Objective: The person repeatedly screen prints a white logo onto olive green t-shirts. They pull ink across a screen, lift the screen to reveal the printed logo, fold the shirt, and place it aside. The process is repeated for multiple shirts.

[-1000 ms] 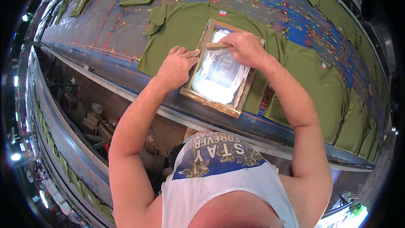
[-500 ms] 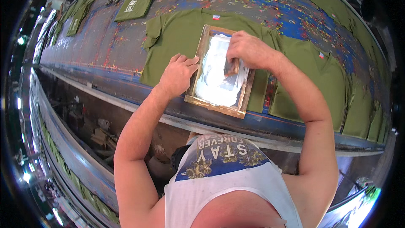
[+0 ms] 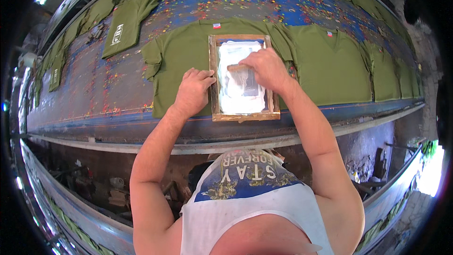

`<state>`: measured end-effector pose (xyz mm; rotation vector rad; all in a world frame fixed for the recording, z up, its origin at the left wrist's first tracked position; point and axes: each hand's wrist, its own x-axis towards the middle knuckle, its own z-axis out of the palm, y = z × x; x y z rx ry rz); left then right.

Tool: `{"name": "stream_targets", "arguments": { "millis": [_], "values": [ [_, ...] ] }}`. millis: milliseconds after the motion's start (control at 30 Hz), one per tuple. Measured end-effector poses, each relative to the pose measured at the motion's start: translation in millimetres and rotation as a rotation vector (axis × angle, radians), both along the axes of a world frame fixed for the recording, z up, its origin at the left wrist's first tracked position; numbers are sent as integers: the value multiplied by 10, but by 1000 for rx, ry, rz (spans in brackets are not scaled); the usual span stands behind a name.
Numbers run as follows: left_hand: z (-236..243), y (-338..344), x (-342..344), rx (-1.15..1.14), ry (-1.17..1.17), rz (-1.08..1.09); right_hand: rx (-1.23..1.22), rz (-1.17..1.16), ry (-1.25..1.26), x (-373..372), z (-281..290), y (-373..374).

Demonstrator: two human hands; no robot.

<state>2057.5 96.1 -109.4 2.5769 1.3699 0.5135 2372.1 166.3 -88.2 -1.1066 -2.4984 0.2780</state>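
Observation:
A wooden-framed printing screen (image 3: 214, 99) lies on an olive-green T-shirt (image 3: 174, 49), with thick white ink (image 3: 238, 101) spread inside it. My right hand (image 3: 266, 71) is closed on a wooden-handled squeegee (image 3: 235, 68) in the ink, over the upper middle of the screen. My left hand (image 3: 193, 89) grips the screen's left edge with curled fingers.
More olive T-shirts (image 3: 330, 66) lie along the long, paint-spotted table (image 3: 94, 85) to the right and along the far side; folded printed ones (image 3: 125, 26) are at the left. A metal rail (image 3: 118, 146) runs along the near edge, and another table (image 3: 80, 217) is behind me.
The squeegee went from crosswise near the top to upright at the right, and now lies crosswise again, further left. My view has turned, so the table sits more level.

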Motion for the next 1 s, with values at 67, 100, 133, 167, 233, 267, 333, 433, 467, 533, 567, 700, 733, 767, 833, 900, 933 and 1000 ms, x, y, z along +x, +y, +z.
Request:
{"name": "stream_targets", "arguments": {
  "millis": [67,100,133,167,233,267,333,433,467,533,567,700,733,767,833,900,933,1000],
  "values": [
    [-77,65,-7,12,-107,3,-1,25,-1,28,22,-343],
    [-120,106,3,40,-106,16,-19,10,-1,34,39,-519],
    [-162,149,17,77,-114,32,-7,13,24,33,57,-687],
    [-199,187,24,101,-112,54,6,16,51,28,75,-833],
    [-253,262,13,174,-55,45,15,13,49,7,123,-1108],
    [-273,299,8,205,-21,46,22,14,55,13,150,-1150],
    [-296,351,-6,194,-21,32,-52,50,38,81,218,-1086],
    [-300,395,0,144,-44,32,-255,79,-17,232,303,-717],
    [-292,412,7,115,-52,36,-319,97,-20,269,315,-498],
    [-275,434,26,120,-48,46,-282,54,-42,247,280,-111],
    [-267,440,35,115,-42,55,-263,36,-45,222,248,71],
    [-229,444,51,93,-30,69,-117,-78,17,101,100,627],
    [-219,445,52,90,-32,71,-113,-93,36,82,68,692],
    [-211,446,55,87,-33,71,-109,-109,55,71,35,720],
    [-188,455,56,82,-22,74,-65,-32,67,88,-10,660],
    [-167,459,72,70,-24,77,7,17,41,133,-32,439],
    [-157,458,81,61,-31,79,-16,42,44,162,-31,286],
    [-142,454,98,48,-37,83,-14,66,44,178,-19,-80]
  ]
}}
